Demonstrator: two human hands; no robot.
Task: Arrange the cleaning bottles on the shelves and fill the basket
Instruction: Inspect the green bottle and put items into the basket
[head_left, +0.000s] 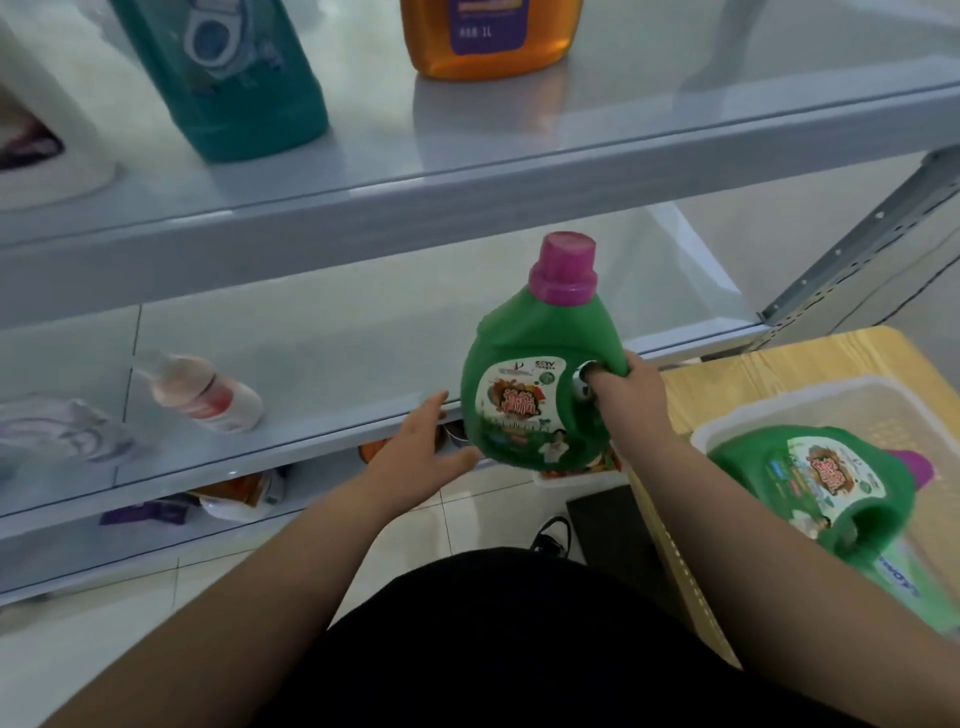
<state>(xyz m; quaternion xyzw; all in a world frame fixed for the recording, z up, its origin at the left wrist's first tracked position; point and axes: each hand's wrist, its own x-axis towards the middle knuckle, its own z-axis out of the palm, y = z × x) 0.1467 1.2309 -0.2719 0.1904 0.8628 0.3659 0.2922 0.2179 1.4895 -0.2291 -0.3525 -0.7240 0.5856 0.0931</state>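
- Green detergent bottle, pink cap up, hangs before the middle shelf; our right hand curls its fingers through the handle.
- Our left hand, fingers loosely spread, reaches just beside its base.
- A second green bottle lies in the basket.

A green bottle with a pink cap hangs nearly upright in front of the middle shelf, gripped by its handle in the right hand. A second green bottle lies on its side in the white basket. On the upper shelf stand a teal bottle and an orange bottle. A small pale bottle, blurred, seems to lie on its side on the middle shelf.
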